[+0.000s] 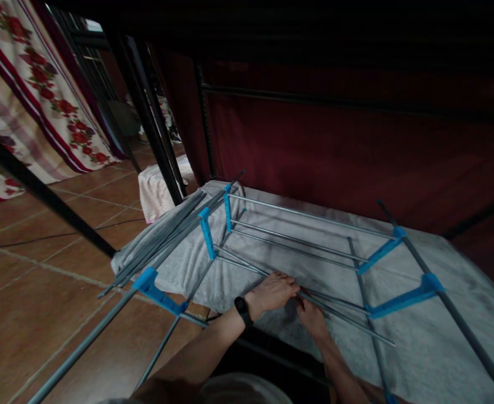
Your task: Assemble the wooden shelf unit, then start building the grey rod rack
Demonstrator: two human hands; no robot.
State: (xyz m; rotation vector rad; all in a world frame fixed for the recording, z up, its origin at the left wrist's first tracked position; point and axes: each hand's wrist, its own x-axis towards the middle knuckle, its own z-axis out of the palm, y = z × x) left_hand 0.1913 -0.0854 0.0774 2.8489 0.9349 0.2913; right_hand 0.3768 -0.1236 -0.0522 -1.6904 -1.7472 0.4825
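Low over the grey cloth stands a frame of grey metal tubes [419, 255] joined by blue plastic connectors [402, 296]. My left hand [277, 289], with a black watch [242, 312] on its wrist, is closed over a thin grey metal rod [347, 318] along the frame's near side. My right hand [313, 317] grips the same rod just right of it, fingertips partly hidden. Leftward the rod reaches a blue connector [208, 238]; its right end sticks out free past a lower tube. Another thin rod [335, 301] runs close behind it to the right-hand connector.
Several loose grey tubes [158, 241] lie bundled on the left edge of the grey cloth [461, 348]. Black metal posts [146, 112] stand at the left, before a flowered curtain [40, 84]. Dark red fabric [314, 151] hangs behind. Brown tiles [61, 314] cover the floor.
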